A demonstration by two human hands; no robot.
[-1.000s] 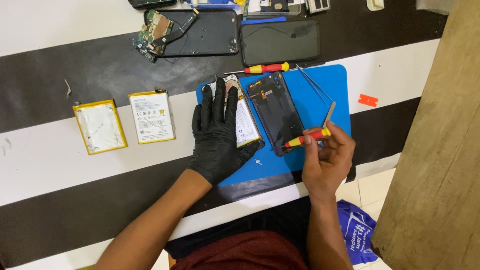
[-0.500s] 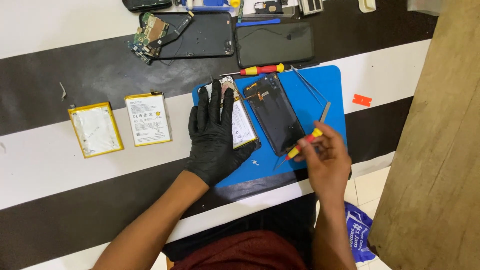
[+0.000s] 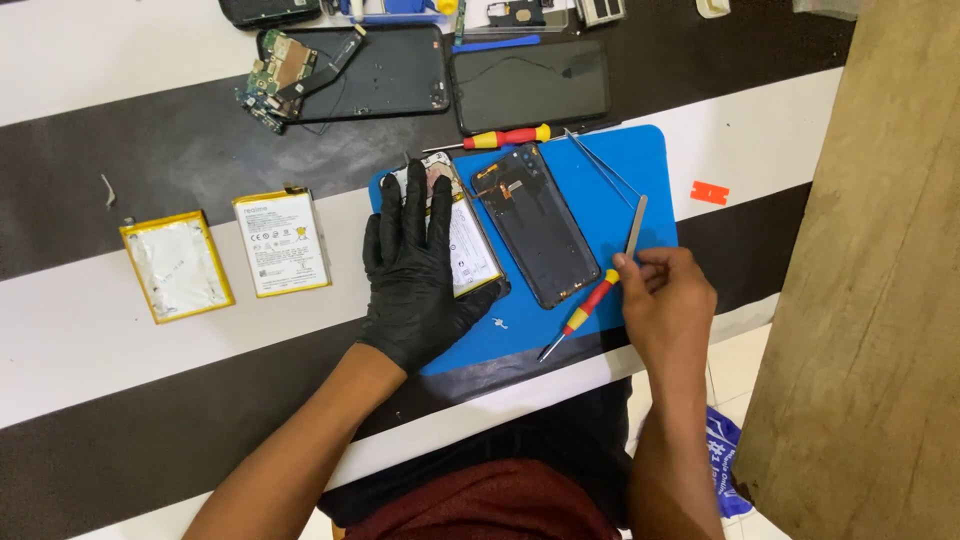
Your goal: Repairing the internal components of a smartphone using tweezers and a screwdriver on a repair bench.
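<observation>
Opened phone [image 3: 465,235] under flat, spread gloved left hand [image 3: 415,270]; right hand [image 3: 668,300] pinching red-yellow screwdriver [image 3: 582,315] on blue mat [image 3: 640,170]

White-labelled battery [image 3: 281,242] beside foil-faced battery [image 3: 177,265]

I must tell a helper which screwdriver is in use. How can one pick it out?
Find the blue mat. At its lower edge lies a screwdriver, under the right hand. Its tip points toward the person, unlike its twin above the mat.

left hand [image 3: 418,268]: covered by a black glove, wrist to fingertips | right hand [image 3: 668,302]: left bare, no glove | forearms: no sleeves seen | lap: dark red cloth worn
</observation>
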